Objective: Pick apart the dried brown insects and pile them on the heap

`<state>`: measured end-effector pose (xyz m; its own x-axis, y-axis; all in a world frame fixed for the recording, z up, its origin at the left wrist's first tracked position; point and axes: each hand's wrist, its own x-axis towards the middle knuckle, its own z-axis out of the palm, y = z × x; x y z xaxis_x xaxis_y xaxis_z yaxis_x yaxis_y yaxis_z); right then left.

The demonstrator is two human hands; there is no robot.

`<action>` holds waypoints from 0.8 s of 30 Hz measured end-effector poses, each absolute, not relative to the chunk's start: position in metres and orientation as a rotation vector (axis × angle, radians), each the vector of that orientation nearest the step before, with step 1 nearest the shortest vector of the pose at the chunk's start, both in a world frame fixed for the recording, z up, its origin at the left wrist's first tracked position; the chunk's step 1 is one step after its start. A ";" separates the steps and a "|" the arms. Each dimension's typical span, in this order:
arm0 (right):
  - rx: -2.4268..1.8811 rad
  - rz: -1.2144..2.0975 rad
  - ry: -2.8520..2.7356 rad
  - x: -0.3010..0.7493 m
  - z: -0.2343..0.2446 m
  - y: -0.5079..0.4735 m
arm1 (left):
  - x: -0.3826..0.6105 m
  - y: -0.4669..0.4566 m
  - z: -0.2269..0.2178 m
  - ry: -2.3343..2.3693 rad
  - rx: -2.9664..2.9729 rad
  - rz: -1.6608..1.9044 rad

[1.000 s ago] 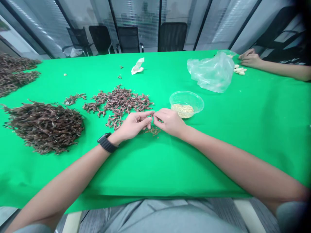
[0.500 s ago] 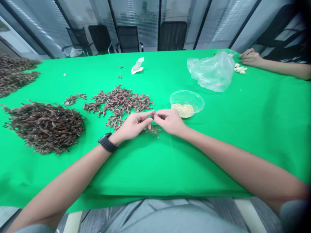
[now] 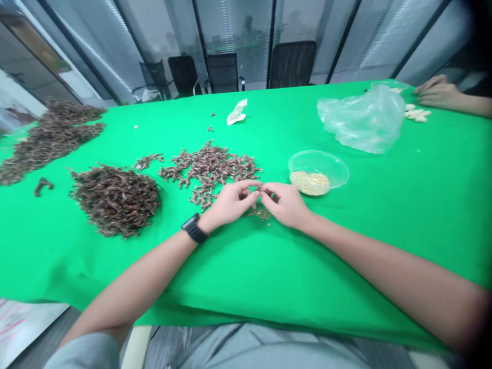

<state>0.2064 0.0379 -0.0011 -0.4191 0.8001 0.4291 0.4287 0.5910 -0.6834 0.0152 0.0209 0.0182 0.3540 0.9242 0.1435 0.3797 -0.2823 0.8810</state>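
Note:
My left hand [image 3: 235, 201] and my right hand [image 3: 285, 204] meet fingertip to fingertip over the green cloth. Pinched between them is a small dried brown knobbly piece [image 3: 259, 188], mostly covered by the fingers. Tiny golden-brown bits [image 3: 263, 214] lie on the cloth just beneath. Beyond my left hand spreads a loose heap of small reddish-brown dried pieces [image 3: 209, 164]. A clear plastic bowl [image 3: 338, 176], partly filled with pale yellowish grains [image 3: 313, 182], stands just past my right hand.
A tall mound of dark dried twiggy pieces [image 3: 115, 200] sits at left, with another long pile [image 3: 57, 130] behind it. A crumpled tissue [image 3: 237, 113] and a clear plastic bag [image 3: 361, 119] lie farther back. At far right another person's hands [image 3: 438, 92] rest near pale pieces [image 3: 417, 114].
The view has swung left, so everything on the table sits farther right. Both hands stay together with fingertips pinched; their fingers have shifted slightly.

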 end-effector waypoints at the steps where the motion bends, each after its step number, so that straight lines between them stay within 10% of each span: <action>1: -0.965 0.637 -2.056 0.207 -0.002 0.038 | 0.015 0.021 0.019 1.153 1.856 0.882; 24: -1.054 0.637 -2.031 0.210 -0.015 0.041 | -0.013 0.004 0.056 1.191 1.999 1.019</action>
<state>0.2096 0.0414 -0.0150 -0.3814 0.8389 0.3884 0.4665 0.5374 -0.7026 -0.0125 0.0040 0.0555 0.3055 0.9001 0.3106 0.4464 -0.4235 0.7883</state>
